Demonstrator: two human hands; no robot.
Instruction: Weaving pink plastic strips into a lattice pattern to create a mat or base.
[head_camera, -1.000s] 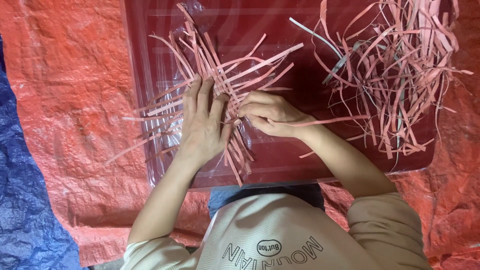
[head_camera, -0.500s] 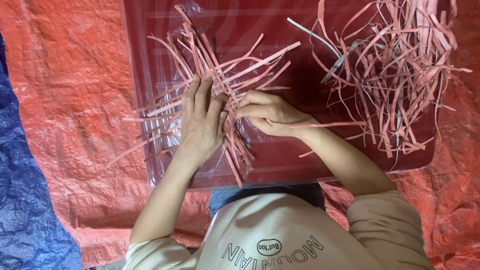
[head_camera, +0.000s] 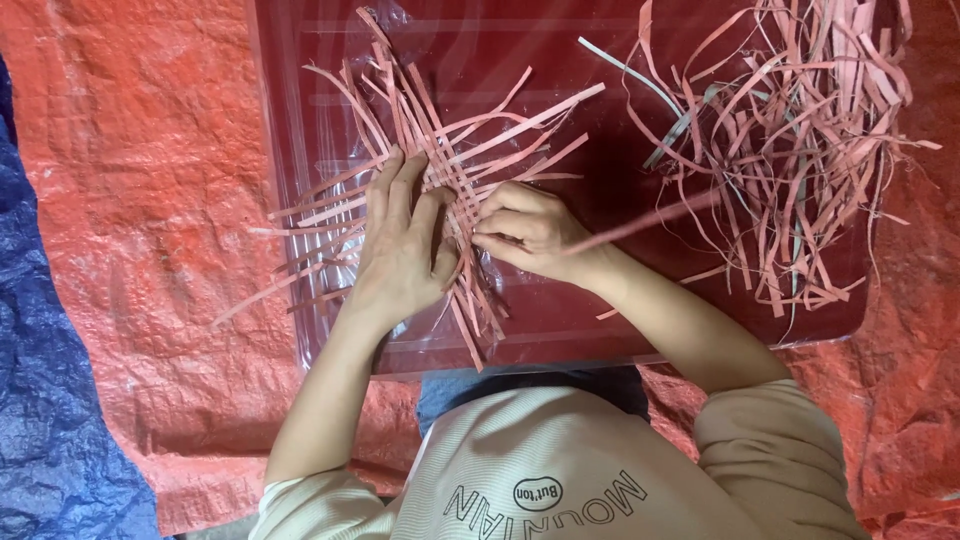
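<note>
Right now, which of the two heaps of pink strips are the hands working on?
The crossed, woven bunch of strips on the left of the dark red tray; both the left hand and right hand rest on it. The loose tangled heap on the right lies untouched.

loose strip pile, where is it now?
Head view, upper right: the loose strip pile lies on the dark red board, beyond the right hand.

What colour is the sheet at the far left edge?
Blue tarp, seen in the head view, beside the orange-red one.
</note>
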